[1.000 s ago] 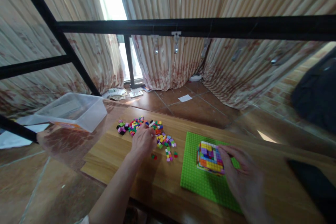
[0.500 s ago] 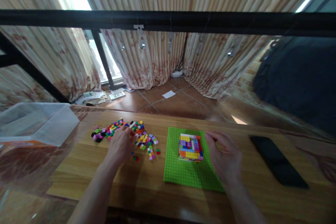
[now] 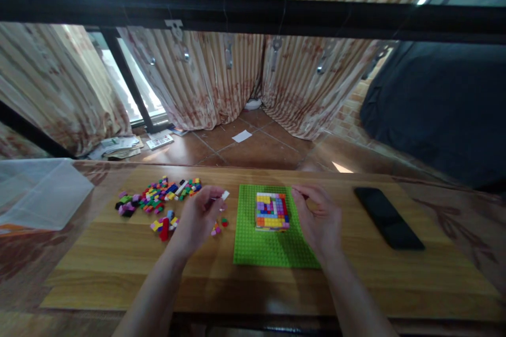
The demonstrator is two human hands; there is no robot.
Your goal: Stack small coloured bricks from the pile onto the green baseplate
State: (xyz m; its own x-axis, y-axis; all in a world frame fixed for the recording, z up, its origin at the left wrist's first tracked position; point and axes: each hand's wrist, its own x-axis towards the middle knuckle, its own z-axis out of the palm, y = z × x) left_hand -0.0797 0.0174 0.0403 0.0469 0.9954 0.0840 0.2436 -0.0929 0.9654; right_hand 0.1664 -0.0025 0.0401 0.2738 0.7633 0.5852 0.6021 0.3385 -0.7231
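Note:
A small white toy brick [image 3: 225,195] is pinched between the thumb and fingertips of my left hand [image 3: 198,221], which hovers left of the green baseplate [image 3: 259,253]. On the baseplate stands a square, multicoloured block of toy bricks [image 3: 272,211], built several layers high. My right hand [image 3: 322,224] is closed in a pinch over the baseplate's right side, its fingertips close to the block's upper right corner. Whether anything lies between those fingertips I cannot make out. Loose bricks [image 3: 156,195] lie left of my left hand, which hides part of the spread.
A black phone [image 3: 388,217] lies on the wooden table [image 3: 98,268] to the right. At the far left stands a translucent plastic bin [image 3: 43,192]. A dark rail [image 3: 253,13] crosses beyond the table, with curtains behind it.
My left hand has moved from the loose bricks toward the baseplate, and a white brick now shows in its fingers. My right hand stays beside the block. The whole view has shifted slightly.

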